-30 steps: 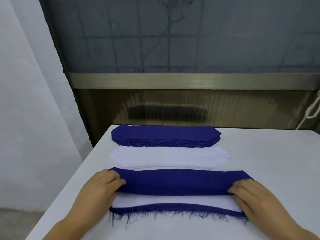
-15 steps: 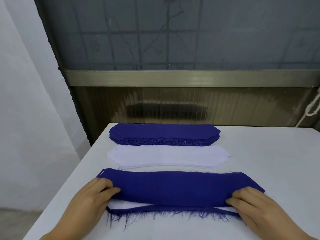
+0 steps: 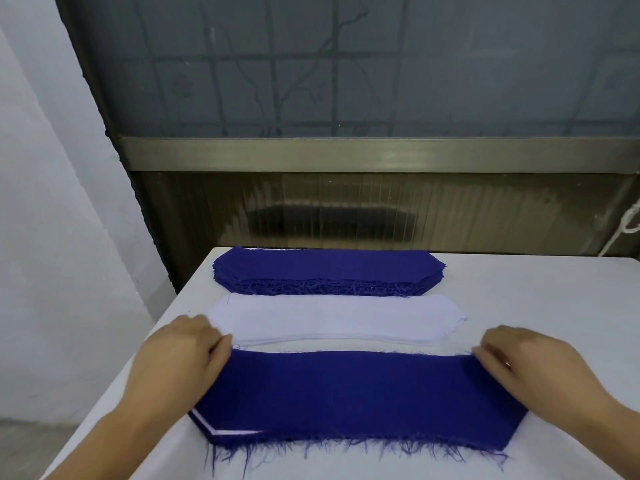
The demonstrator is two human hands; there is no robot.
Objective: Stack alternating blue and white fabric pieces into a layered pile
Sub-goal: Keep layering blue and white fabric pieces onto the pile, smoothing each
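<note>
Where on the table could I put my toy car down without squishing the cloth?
The widest bare patch of the white table is right of the blue stack and the white stack. A thin bare strip runs along the table's left edge. The middle is crowded: both stacks, then the layered pile with the left hand and the right hand at its ends.

White table (image 3: 540,306) against a frosted window (image 3: 346,64) with metal sill (image 3: 346,154), white wall (image 3: 52,202) at left.
</note>
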